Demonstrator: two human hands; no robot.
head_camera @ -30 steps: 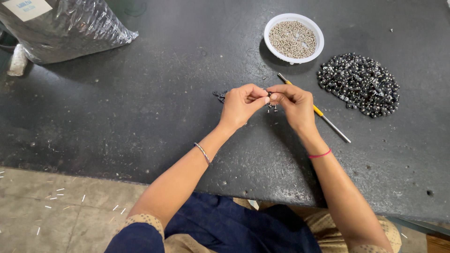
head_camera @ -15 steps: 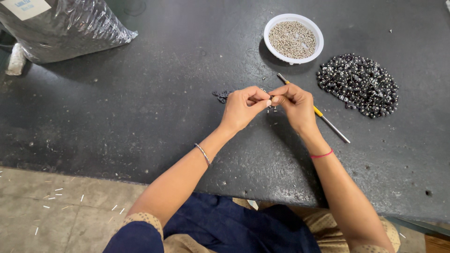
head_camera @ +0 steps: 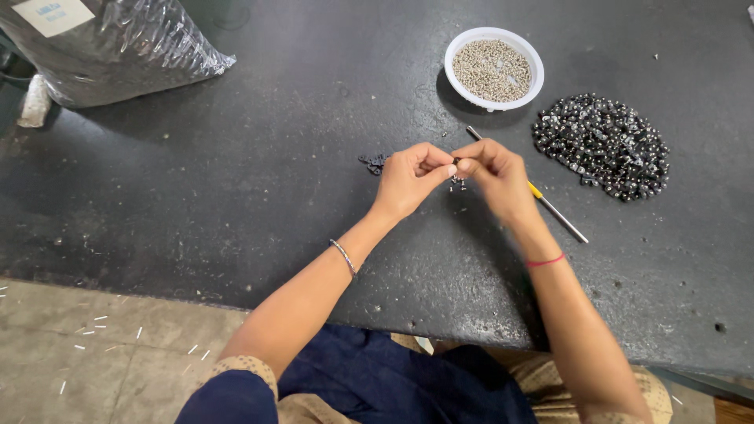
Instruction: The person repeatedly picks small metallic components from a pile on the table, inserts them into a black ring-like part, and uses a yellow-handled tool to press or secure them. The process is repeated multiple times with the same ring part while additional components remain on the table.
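Over the dark table [head_camera: 236,196] my left hand [head_camera: 410,177] and my right hand [head_camera: 496,174] meet fingertip to fingertip. Both pinch a small dark beaded piece [head_camera: 456,184] that dangles between them; its exact shape is too small to tell. A short strand of dark beads [head_camera: 374,162] lies on the table just left of my left hand. A thin metal tool with a yellow band [head_camera: 550,206] rests under and behind my right hand. A heap of dark shiny beads [head_camera: 603,145] sits to the right. A white bowl [head_camera: 456,77] of small pale beads stands behind the hands.
A clear plastic bag [head_camera: 110,47] with dark contents and a pale label lies at the table's far left corner. The table's near edge runs just in front of my elbows. Small white scraps [head_camera: 86,345] litter the tan floor at lower left.
Both hands stay together over the same spot; only the fingers shift slightly on the small piece.
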